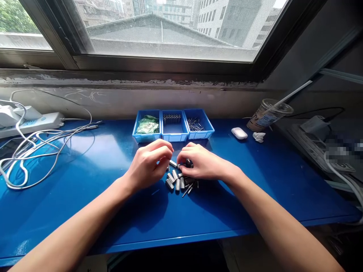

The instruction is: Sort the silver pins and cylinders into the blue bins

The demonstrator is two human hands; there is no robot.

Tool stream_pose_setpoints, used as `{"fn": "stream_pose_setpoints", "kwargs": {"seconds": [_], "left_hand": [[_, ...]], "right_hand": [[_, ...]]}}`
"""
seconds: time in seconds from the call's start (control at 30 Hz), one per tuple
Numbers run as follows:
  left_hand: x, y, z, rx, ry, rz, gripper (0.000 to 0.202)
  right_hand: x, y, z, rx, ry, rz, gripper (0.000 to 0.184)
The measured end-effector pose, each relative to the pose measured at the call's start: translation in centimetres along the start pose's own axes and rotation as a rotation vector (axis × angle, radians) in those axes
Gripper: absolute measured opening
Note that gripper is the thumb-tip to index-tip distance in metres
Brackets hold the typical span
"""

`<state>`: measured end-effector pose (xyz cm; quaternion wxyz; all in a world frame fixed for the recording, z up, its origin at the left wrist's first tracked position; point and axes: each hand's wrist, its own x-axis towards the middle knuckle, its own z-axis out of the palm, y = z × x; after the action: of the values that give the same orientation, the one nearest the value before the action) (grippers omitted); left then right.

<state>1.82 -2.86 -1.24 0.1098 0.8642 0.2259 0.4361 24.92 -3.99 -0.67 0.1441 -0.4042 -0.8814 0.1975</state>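
Note:
A small pile of metal hex pieces (177,185), like long standoffs, lies on the blue table with several thin metal pins (187,189) at its right side. My left hand (151,160) hovers at the pile's upper left, its fingers curled and pinched; what they hold, if anything, is hidden. At the upper right of the pile is my right hand (200,161), with fingers bent down around small dark pieces (189,163) too shaded to name. Between the two hands, one hex piece (172,163) lies at the pile's top edge.
Three joined blue bins stand behind my hands: the left holds green-edged plastic bags (148,124), the middle upright metal cylinders (171,118), the right thin dark pins (195,124). Cables (56,151) and a power strip (42,122) lie left; a plastic cup (268,113) and white case (239,133) right.

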Motion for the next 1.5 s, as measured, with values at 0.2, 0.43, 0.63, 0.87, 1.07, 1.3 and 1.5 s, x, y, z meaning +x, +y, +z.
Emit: {"fn": "stream_pose_setpoints", "kwargs": {"seconds": [0.2,0.43,0.63,0.87,1.07,1.3,1.5], "left_hand": [[-0.1,-0.4,0.2,0.032,0.002,-0.036,0.018],[-0.2,-0.3,0.5,0.024,-0.034,-0.047,0.017],[-0.3,-0.4,0.4,0.041,-0.011,-0.103,0.017],[-0.4,-1.0,0.3,0.084,-0.033,-0.197,0.015],[-0.5,-1.5,0.4,0.062,-0.096,-0.213,0.017],[-0.4,-1.4,0.3,0.077,-0.162,-0.225,0.016],[-0.6,-1.2,0.5,0.048,-0.169,-0.221,0.017]], "right_hand": [[0.2,0.1,0.3,-0.004,0.027,0.018,0.009],[0.3,0.2,0.1,-0.015,-0.004,0.093,0.01],[0.1,-0.1,-0.5,0.134,0.076,0.098,0.015],[1.2,0.9,-2.3,0.273,0.416,0.08,0.017],[8.0,2.4,-3.8,-0.03,0.367,0.362,0.014],[13.7,3.7,-2.6,-0.29,0.226,0.48,0.021],[13.9,3.6,-2.8,-0.36,0.202,0.455,0.022]]}}
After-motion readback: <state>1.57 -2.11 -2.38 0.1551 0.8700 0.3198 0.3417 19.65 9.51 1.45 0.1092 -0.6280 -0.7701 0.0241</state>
